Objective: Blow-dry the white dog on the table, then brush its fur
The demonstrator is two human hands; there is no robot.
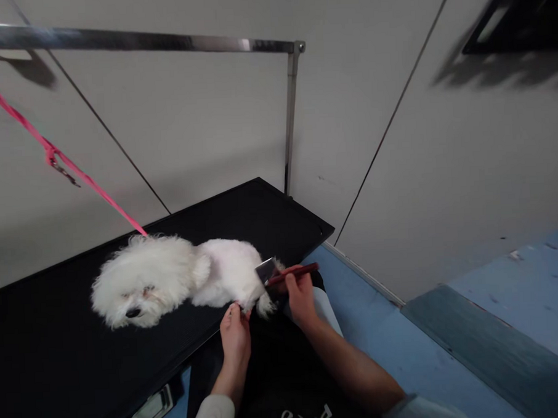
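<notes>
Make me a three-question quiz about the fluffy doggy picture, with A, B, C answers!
1. Where is the dog?
A. on the black table
B. on the blue floor
C. in a basket

2. What colour is the leash?
A. green
B. pink
C. yellow

3. What is the right hand doing?
A. resting flat
B. pointing upward
C. gripping a brush

Answers: 1 A, it lies on the tabletop. 2 B, the strap is bright pink. 3 C, fingers wrap its red handle, while the left hand touches a paw.
</notes>
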